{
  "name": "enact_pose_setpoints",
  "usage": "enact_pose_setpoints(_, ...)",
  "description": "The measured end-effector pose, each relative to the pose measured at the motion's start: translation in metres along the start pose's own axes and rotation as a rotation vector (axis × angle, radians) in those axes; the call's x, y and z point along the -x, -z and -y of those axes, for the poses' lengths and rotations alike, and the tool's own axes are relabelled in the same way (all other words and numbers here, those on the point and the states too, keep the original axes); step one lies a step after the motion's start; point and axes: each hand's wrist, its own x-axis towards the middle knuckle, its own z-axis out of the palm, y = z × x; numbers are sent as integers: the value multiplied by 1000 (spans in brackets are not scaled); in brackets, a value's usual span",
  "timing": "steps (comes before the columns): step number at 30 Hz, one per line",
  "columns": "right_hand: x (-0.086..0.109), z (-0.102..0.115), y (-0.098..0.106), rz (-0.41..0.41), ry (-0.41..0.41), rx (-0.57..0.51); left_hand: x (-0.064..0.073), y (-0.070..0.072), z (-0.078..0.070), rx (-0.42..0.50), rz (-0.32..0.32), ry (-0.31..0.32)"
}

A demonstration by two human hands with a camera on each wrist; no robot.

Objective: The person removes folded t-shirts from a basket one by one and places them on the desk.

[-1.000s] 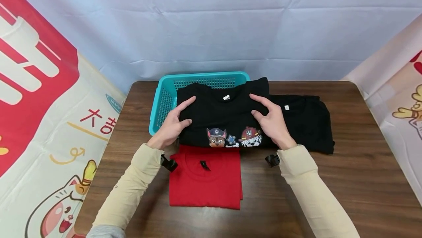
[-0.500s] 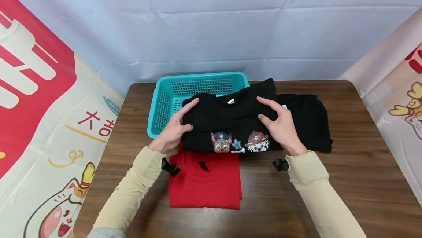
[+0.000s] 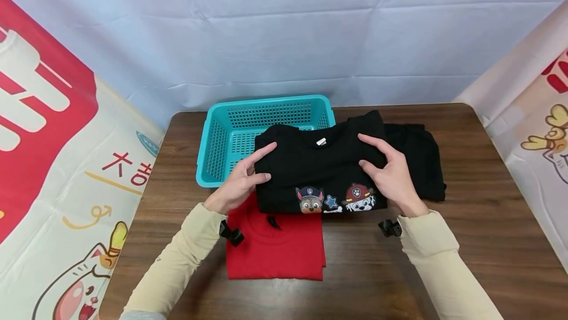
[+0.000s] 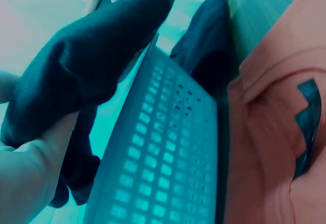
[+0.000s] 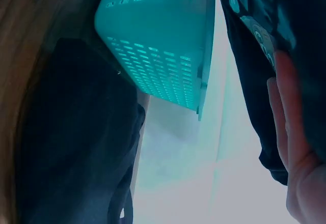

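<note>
A folded black T-shirt (image 3: pixel 310 167) with cartoon dog prints and a white neck label is held up in front of the turquoise basket (image 3: pixel 203 147). My left hand (image 3: pixel 239 182) grips its left side, thumb and index finger on top and the other fingers hidden beneath. On the right side my right hand (image 3: pixel 392 174) holds it the same way; the right wrist view shows straight fingers (image 5: pixel 290 107) under the cloth. A folded red T-shirt (image 3: pixel 275 251) lies below, partly covered by the black one. The left wrist view shows the cloth bunched between thumb and fingers.
Another folded black garment (image 3: pixel 423 162) lies on the wooden table (image 3: pixel 479 241) at right, partly hidden by the held shirt. The basket stands near the table's back edge, in front of a pale curtain (image 3: pixel 284 39). A printed cloth (image 3: pixel 111 201) hangs at left.
Both hands have carried the black T-shirt rightward and somewhat nearer to me. More of the basket's inside now shows, while more of the other black garment is covered. The red shirt stays put.
</note>
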Motion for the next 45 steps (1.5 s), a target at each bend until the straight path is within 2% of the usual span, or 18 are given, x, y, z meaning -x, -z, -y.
enact_pose_setpoints(5, 9, -1, 5, 13, -32, -4, -1, -6, 1, 131, 18, -7)
enact_pose_setpoints(9, 15, -1, 10, 10, -26, 3, -1, -10, 3, 214, 34, 3)
enact_pose_setpoints(14, 23, 0, 18, 15, -18, 52, -4, -14, 7, 270, 67, 44)
enact_pose_setpoints(17, 27, -1, 23, 16, -14, 78, -5, -16, 8, 272, 96, 63)
enact_pose_setpoints(20, 30, -4, 25, -13, -17, 91, -6, -21, 9, 237, 121, 86)
enact_pose_setpoints(25, 34, -7, 30, -82, -33, 118, -8, -29, 12, 125, 113, 151)
enact_pose_setpoints(29, 39, -10, 35, -82, -39, 122, -9, -34, 14, 48, 117, 181)
enact_pose_setpoints(35, 49, -18, 43, -37, -3, 125, -8, -40, 18, -57, 130, 182)
enact_pose_setpoints(41, 58, -26, 53, -19, 24, 137, -8, -48, 19, -175, 150, 146)
enact_pose_setpoints(45, 66, -30, 59, -19, -11, 140, -10, -53, 20, -149, 199, 140)
